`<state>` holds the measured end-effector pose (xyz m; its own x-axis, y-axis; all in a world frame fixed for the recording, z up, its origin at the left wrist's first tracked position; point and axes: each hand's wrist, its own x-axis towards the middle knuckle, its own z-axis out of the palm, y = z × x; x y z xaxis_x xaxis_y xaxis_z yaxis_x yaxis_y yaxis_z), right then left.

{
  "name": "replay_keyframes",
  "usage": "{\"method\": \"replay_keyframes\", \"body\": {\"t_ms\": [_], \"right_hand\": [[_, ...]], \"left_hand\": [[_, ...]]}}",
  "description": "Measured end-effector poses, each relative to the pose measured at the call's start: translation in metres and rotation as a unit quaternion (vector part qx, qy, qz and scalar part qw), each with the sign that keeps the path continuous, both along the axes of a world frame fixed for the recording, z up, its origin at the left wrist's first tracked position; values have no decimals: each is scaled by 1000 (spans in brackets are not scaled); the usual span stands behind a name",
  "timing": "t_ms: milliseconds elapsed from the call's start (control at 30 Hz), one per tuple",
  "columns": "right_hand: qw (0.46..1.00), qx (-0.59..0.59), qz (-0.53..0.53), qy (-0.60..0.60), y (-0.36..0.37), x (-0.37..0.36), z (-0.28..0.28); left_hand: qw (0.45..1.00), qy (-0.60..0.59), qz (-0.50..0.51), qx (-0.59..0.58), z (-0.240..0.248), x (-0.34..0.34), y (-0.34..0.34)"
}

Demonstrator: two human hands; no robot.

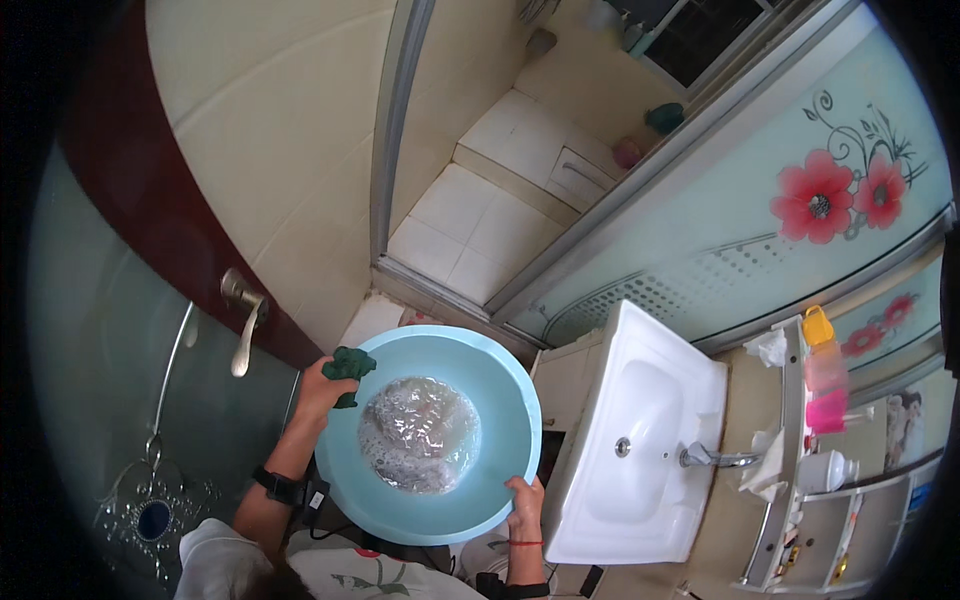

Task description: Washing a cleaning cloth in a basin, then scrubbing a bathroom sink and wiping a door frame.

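Observation:
A round light-blue basin (505, 400) is in front of my body. Inside it, sudsy water surrounds a soaked, greyish lump of fabric (415, 420). At the basin's left rim, my left hand (318, 390) is closed on a crumpled dark green cloth (348, 368), which hangs by the edge; whether those fingers also grip the rim is hard to see. My right hand (525, 500) is closed around the lower right rim, thumb over the edge, its other fingers mostly hidden below.
A white washbasin (640, 460) with a chrome faucet (715, 457) stands to the right, beside a wall shelf (800, 545) of toiletries. A door with a metal handle (243, 325) is on the left. Ahead, a sliding glass panel (700, 260) with red flowers borders a tiled shower area.

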<state>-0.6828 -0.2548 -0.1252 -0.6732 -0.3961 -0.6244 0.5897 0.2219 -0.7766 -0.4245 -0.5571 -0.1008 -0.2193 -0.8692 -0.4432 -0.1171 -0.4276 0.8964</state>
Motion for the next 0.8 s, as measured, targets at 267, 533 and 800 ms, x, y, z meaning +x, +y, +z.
{"method": "replay_keyframes", "body": {"t_ms": [267, 533, 800], "right_hand": [[997, -64, 4, -30, -93, -67, 28], [991, -115, 6, -69, -203, -127, 19], [986, -110, -47, -120, -315, -159, 0]], "left_hand": [[995, 52, 37, -72, 52, -68, -71], [968, 86, 132, -196, 133, -132, -133], [970, 76, 28, -229, 138, -190, -212]]}}
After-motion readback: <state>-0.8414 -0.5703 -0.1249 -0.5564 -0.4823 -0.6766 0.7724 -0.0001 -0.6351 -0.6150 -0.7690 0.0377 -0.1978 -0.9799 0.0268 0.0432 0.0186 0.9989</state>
